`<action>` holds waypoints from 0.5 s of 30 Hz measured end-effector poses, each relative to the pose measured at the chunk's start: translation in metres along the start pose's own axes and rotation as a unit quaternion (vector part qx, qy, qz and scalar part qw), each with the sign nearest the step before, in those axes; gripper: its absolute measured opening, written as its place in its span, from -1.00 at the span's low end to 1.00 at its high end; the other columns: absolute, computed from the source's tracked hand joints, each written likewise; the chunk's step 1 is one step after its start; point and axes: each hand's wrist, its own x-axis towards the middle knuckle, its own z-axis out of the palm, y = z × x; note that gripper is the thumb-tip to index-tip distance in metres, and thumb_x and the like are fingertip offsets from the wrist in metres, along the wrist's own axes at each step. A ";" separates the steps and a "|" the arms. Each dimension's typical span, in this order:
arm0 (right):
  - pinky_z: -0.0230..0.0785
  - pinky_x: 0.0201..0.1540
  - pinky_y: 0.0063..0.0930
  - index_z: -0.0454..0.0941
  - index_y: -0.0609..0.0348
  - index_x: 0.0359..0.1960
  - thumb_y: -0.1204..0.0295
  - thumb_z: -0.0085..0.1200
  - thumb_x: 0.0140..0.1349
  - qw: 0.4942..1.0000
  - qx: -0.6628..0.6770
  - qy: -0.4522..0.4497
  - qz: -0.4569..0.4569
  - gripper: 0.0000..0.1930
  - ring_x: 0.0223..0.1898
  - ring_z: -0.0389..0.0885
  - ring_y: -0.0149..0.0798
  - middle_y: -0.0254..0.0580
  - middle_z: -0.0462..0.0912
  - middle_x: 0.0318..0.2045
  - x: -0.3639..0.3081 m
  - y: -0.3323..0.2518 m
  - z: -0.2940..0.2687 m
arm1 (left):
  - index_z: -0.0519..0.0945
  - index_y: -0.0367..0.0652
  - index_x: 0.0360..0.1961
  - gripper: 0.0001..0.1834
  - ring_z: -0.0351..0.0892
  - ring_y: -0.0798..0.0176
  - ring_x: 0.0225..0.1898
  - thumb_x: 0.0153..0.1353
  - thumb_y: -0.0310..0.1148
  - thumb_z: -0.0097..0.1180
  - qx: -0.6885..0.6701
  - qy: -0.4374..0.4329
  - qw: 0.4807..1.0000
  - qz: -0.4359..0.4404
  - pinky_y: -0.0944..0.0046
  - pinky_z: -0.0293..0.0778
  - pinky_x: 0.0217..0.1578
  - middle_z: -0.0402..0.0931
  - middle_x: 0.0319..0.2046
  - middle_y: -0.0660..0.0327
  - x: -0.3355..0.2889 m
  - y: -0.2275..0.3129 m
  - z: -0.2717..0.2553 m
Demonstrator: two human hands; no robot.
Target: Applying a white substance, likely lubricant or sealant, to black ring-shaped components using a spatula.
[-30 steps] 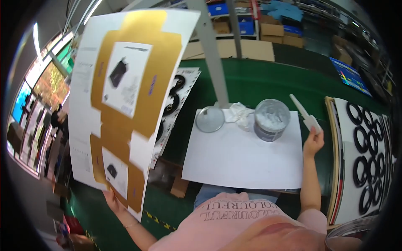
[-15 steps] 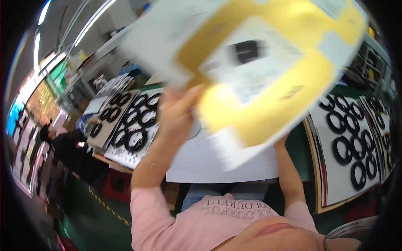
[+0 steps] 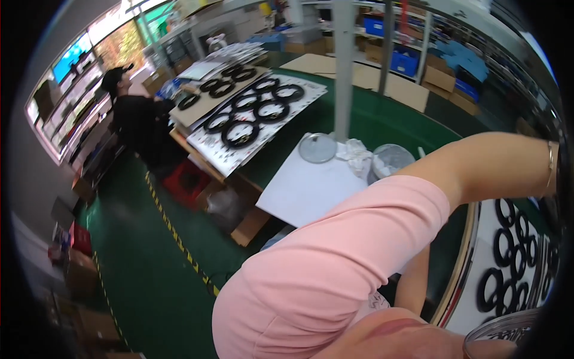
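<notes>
My left arm in a pink sleeve stretches across the view to the right edge, a thin bracelet [image 3: 550, 169] near its wrist. The left hand lies beyond the picture, so whatever it holds is hidden. Part of my right forearm [image 3: 412, 282] shows below the sleeve; its hand is not visible. Behind my left arm, a white sheet [image 3: 302, 186] lies on the green-topped table. A round clear disc [image 3: 318, 148] rests at its far end, beside crumpled white tissue [image 3: 355, 154] and a clear round tub [image 3: 391, 159].
Black rings [image 3: 239, 146] lie on a speckled white board at left, with more black rings [image 3: 496, 248] on stacked boards at right. A grey post [image 3: 342, 72] rises behind the sheet. A person in black [image 3: 140, 122] stands far left, near a red crate [image 3: 185, 181].
The large white sheet with yellow patches has left the view. My left arm has swung across to the right, and the view has turned toward the left side of the room.
</notes>
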 end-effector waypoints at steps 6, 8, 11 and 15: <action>0.29 -0.54 -0.31 0.40 0.30 -0.51 0.45 0.04 0.09 0.991 -0.040 -0.044 -0.117 -0.84 -0.60 0.43 -0.16 -0.04 0.49 -0.59 -0.007 0.034 -0.014 | 0.16 -0.03 -0.11 -0.71 0.45 0.04 -0.30 0.13 -0.46 -0.16 0.032 -0.047 0.998 -0.032 0.10 0.46 -0.63 0.35 -0.27 0.01 0.083 -0.050 0.033; 0.30 -0.55 -0.33 0.42 0.30 -0.48 0.47 0.03 0.08 0.995 -0.041 -0.043 -0.075 -0.87 -0.60 0.44 -0.15 -0.04 0.51 -0.58 -0.008 0.036 -0.017 | 0.15 -0.03 -0.13 -0.73 0.44 0.04 -0.32 0.14 -0.44 -0.16 0.040 -0.056 0.997 -0.040 0.10 0.44 -0.66 0.35 -0.28 0.00 0.107 -0.070 0.046; 0.32 -0.56 -0.36 0.46 0.30 -0.43 0.49 0.03 0.06 0.996 -0.059 -0.053 -0.043 -0.90 -0.62 0.46 -0.12 -0.03 0.52 -0.57 -0.007 0.030 -0.015 | 0.14 -0.01 -0.15 -0.75 0.43 0.04 -0.34 0.15 -0.41 -0.16 0.054 -0.057 0.996 -0.040 0.11 0.42 -0.69 0.35 -0.30 -0.01 0.141 -0.083 0.054; 0.34 -0.58 -0.40 0.52 0.30 -0.37 0.53 0.03 0.05 0.991 -0.109 -0.071 -0.020 -0.88 -0.63 0.48 -0.10 -0.03 0.55 -0.55 -0.002 0.020 -0.008 | 0.12 0.00 -0.19 -0.78 0.42 0.04 -0.36 0.17 -0.36 -0.17 0.099 -0.072 0.992 -0.039 0.12 0.40 -0.75 0.34 -0.33 -0.03 0.158 -0.071 0.047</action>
